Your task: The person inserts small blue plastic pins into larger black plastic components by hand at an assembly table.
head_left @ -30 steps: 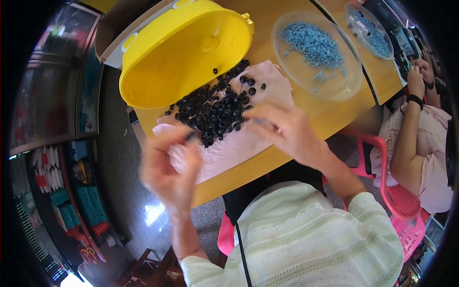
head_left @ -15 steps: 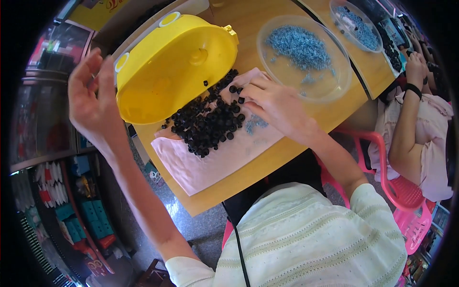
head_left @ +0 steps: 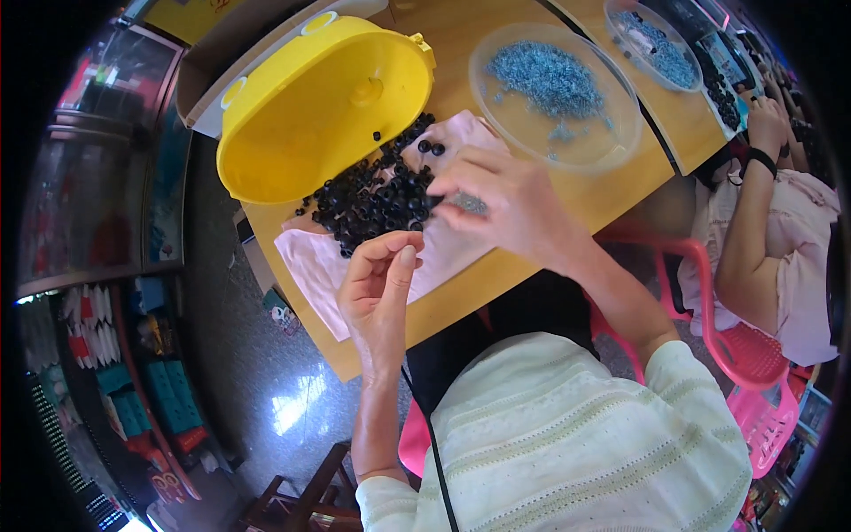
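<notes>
My left hand (head_left: 381, 288) is raised over the near edge of the pink cloth (head_left: 310, 279), thumb and fingers pinched together. Whatever may be between those fingertips is too small to make out. Just to its right, my right hand (head_left: 505, 202) hovers over the cloth, blurred by motion. A small black round piece (head_left: 433, 202) appears between its thumb and forefinger. Beyond both hands lies a pile of small black round pieces (head_left: 368, 202), some ring-like. A yellow oval plastic tub (head_left: 301, 133) is tipped on its side behind the pile, its opening toward me.
A clear round tray (head_left: 612, 146) with tiny blue bead-like pieces (head_left: 545, 80) stands at the back right of the wooden table (head_left: 355, 363). Farther right is a second clear tray (head_left: 620, 44) of blue pieces. Another person's arm (head_left: 740, 217) and a pink chair (head_left: 709, 310) are at the right.
My left hand has come down and right from beside the yellow tub, its loose fingers now pinched. The right hand has drawn back slightly toward me from the black pieces.
</notes>
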`<state>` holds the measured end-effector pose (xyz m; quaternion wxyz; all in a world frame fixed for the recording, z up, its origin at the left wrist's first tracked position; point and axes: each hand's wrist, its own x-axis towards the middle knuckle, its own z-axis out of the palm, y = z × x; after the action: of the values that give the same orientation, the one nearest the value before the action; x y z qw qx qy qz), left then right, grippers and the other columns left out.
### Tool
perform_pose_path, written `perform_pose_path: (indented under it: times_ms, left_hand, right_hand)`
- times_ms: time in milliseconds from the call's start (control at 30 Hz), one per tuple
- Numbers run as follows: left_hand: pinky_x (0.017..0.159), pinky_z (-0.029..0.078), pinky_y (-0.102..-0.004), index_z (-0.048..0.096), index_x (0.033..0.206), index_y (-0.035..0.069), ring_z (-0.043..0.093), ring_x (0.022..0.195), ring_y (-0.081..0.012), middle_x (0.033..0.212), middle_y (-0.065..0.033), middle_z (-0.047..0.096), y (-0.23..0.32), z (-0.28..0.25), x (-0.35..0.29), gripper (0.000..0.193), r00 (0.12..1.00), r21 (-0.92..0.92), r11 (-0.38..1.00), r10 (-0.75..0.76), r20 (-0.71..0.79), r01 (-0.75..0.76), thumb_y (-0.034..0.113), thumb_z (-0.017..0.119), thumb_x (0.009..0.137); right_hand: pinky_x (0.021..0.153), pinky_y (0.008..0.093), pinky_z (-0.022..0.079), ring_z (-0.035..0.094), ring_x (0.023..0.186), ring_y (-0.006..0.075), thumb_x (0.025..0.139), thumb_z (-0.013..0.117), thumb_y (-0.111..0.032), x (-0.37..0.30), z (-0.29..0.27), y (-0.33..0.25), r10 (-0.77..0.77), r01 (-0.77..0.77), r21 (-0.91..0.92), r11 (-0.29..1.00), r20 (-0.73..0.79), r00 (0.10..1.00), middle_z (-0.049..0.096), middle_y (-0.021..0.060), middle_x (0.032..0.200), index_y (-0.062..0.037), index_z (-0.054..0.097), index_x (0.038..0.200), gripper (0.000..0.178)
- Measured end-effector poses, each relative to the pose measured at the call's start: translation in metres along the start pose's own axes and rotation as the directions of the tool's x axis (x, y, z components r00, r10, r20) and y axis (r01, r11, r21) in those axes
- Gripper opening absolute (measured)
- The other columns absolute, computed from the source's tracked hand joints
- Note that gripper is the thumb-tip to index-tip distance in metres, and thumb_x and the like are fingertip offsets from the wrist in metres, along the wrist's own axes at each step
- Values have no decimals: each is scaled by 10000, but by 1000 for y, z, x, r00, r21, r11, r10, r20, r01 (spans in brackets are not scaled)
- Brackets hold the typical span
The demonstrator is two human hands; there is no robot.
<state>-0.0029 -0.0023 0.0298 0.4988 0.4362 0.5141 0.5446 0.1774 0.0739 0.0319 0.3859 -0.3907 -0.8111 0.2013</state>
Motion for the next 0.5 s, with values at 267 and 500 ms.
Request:
perform_pose_path:
  times_ms: [267,500]
  left_hand:
    - [848,489,-263,578,1022,8,612,906,-130,982,-80,643,-20,1,-33,174,991,-338,933,-133,-10,121,-31,637,864]
    - [751,506,-273,583,1047,-9,634,793,-179,926,-127,660,-25,-27,-44,154,983,-386,914,-165,-82,121,94,585,933]
  right_hand:
    - [606,302,525,650,726,210,674,770,-15,-49,18,-39,-48,57,128,990,-67,997,639,50,815,-79,662,882,243]
    - [608,297,515,650,744,193,719,747,-45,-61,21,-12,110,-110,-19,994,-3,994,642,27,854,-98,675,891,194]
